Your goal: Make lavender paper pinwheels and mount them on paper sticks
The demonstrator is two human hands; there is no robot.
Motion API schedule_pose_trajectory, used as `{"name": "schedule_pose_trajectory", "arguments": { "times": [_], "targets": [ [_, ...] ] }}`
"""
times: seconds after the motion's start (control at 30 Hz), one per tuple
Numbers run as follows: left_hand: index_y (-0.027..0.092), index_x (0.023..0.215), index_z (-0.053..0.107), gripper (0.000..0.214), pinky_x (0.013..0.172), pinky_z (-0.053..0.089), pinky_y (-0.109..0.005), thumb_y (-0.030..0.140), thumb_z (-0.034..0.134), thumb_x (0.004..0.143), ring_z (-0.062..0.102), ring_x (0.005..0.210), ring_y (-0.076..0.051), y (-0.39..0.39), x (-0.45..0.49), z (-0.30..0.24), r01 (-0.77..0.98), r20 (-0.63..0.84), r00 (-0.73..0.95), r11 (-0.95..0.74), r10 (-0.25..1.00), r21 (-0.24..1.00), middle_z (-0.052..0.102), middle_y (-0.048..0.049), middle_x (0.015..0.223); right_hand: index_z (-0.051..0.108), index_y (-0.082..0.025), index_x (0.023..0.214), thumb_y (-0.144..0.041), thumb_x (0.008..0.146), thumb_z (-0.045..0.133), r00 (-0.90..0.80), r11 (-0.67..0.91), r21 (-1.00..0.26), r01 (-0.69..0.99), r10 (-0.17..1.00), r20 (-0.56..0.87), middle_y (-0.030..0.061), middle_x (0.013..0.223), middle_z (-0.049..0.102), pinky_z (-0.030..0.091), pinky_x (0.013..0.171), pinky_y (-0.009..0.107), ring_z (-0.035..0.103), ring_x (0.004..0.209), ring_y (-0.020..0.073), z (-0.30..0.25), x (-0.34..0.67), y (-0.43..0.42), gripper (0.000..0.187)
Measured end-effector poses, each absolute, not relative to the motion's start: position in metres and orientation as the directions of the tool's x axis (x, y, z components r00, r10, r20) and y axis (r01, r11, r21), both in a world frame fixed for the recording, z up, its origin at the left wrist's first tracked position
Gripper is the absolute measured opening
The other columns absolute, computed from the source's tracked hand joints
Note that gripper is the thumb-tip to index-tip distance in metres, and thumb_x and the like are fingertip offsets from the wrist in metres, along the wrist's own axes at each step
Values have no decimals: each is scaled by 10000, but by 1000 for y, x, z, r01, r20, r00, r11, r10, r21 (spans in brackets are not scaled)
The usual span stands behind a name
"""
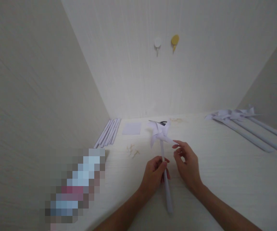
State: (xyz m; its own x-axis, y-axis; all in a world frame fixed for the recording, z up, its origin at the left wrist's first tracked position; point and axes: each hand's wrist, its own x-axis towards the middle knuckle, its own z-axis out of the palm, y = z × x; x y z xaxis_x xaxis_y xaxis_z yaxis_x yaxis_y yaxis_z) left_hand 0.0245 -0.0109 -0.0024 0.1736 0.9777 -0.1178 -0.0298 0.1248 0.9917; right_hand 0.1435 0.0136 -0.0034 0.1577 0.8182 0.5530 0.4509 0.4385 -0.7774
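A white paper pinwheel (161,131) stands upright in front of me on a rolled paper stick (167,195). My left hand (155,173) is closed around the stick below the blades, thumb in front. My right hand (188,163) is to the right of it, its fingers apart and curved. Its index fingertip touches or nearly touches the tip of the lower right blade; I cannot tell which. Behind the pinwheel lies a pair of scissors (163,123) with dark handles, partly hidden by the paper.
At the left lie several rolled paper sticks (107,133) and a square paper sheet (131,128). Small tan pieces (133,150) are scattered nearby. Several finished pinwheels (232,114) lie at the right. White (157,42) and yellow (175,40) hooks are on the wall. A blurred-out object (80,183) is left.
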Motion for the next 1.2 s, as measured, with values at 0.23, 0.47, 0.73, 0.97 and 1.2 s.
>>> {"name": "schedule_pose_trajectory", "arguments": {
  "times": [0.23,0.47,0.73,0.97,1.2],
  "targets": [
    [135,770,509,211,341,262,-180,335,464,718,349,325,-52,-11,25,-2,9,-128,174,128,976,992,471,47,436,478,-192,755,-59,687,398,75,539,-642,545,732,677,-7,654,486,407,497,242,467,550,111,-5,141,12,170],
    [131,794,510,223,343,250,-175,335,463,720,342,328,-49,-13,25,-1,-5,-134,169,137,976,991,470,48,439,422,-194,848,-122,672,467,339,339,-847,410,805,486,19,775,537,398,438,218,490,558,109,-8,145,15,195],
    [133,758,502,193,341,256,-172,318,462,720,345,325,-46,-14,25,0,-18,-138,167,143,976,990,469,48,442,519,-167,850,-120,675,420,132,385,-736,556,834,536,34,720,588,391,409,221,484,488,107,-8,145,16,207],
    [138,737,510,199,375,273,-178,333,478,728,366,370,-52,-13,25,-3,-2,-101,203,103,974,995,451,47,465,503,-184,816,-66,641,402,13,492,-600,631,767,642,4,662,529,401,435,225,478,504,113,-8,140,10,234],
    [144,680,487,164,425,286,-186,300,476,730,384,448,-63,-12,25,-8,21,-39,223,35,974,999,425,41,517,525,-191,903,-3,637,358,-129,578,-552,602,752,647,36,767,498,435,583,272,511,685,152,-9,139,10,366]
  ]
}}
